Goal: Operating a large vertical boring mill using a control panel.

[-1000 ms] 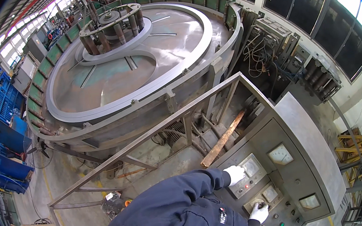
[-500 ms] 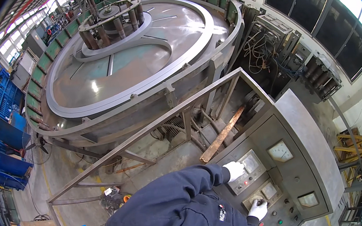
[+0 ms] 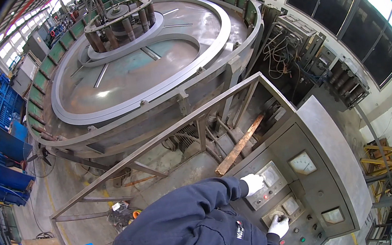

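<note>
From my remote place I look down on a person in a dark blue jacket (image 3: 184, 226), who wears white gloves and stands at a grey metal control console (image 3: 335, 154). The right hand (image 3: 278, 227) has its fingers closed around a small dark knob (image 3: 279, 218). This knob is on the lower instrument plate of the sloping panel, just beside the lower small meter (image 3: 291, 206). The left hand (image 3: 252, 184) lies at the left border of the panel, next to the upper small meter (image 3: 270, 176); its fingers are partly hidden, so I cannot tell if they grip something. Between the two hands, a red lamp (image 3: 265, 197) is lit. Below the right hand I see a red push button (image 3: 282, 242) and a green push button (image 3: 304, 239). Beyond the console runs a metal railing (image 3: 168, 134), and behind it a wooden plank (image 3: 240, 145) lies at a slant. Farther away there is a very large round machine table (image 3: 118, 90) inside a ring-shaped wall (image 3: 157, 123), with a pale grey curved band (image 3: 226, 26) upon its shiny surface.
</note>
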